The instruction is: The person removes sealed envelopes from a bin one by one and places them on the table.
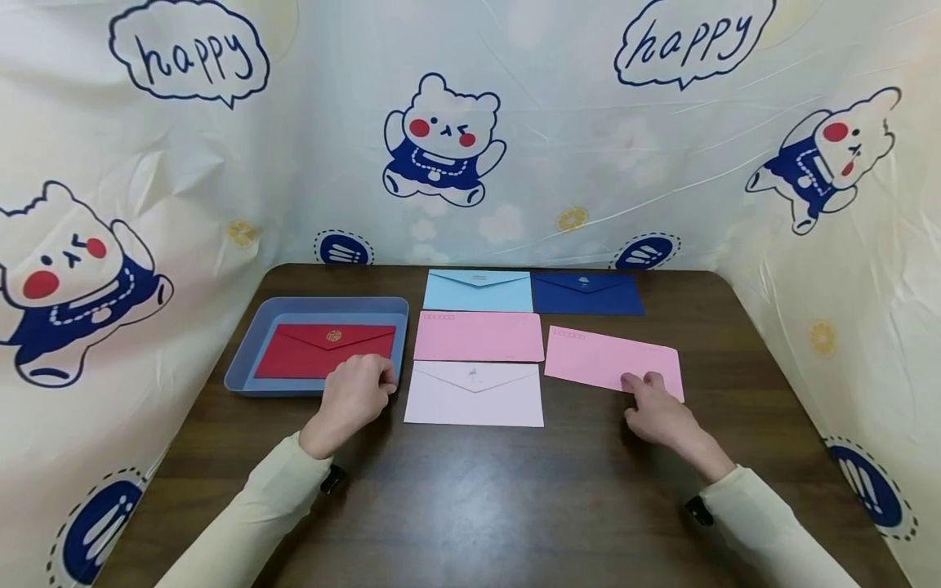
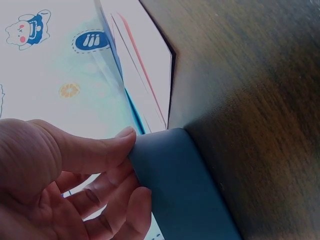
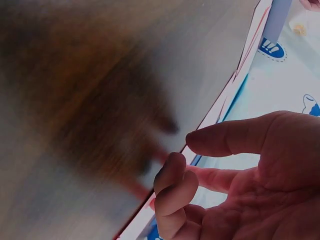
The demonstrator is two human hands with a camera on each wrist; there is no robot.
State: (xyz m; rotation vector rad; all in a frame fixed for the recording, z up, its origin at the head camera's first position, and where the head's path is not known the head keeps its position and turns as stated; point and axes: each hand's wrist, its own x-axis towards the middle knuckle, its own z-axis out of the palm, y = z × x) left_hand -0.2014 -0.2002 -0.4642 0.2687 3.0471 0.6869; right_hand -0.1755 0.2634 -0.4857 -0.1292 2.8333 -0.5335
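Note:
In the head view my left hand (image 1: 353, 392) is at the right wall of a blue-grey tray (image 1: 294, 305). The left wrist view shows the thumb and curled fingers gripping the tray's rim at its corner. Inside the tray lies a red envelope (image 1: 294, 359) with a gold emblem. Over the lower edge of a slightly turned pink envelope (image 1: 588, 355), my right hand (image 1: 657, 412) touches its surface with thumb and fingertips. In the right wrist view the thumb stands apart from the fingers, some of them bent.
Between the hands lie another pink envelope (image 1: 478, 336) and a white envelope (image 1: 474, 404). Behind them are a light blue envelope (image 1: 478, 298) and a dark blue envelope (image 1: 588, 300). The brown table (image 1: 470, 506) is surrounded by a printed curtain (image 1: 551, 163).

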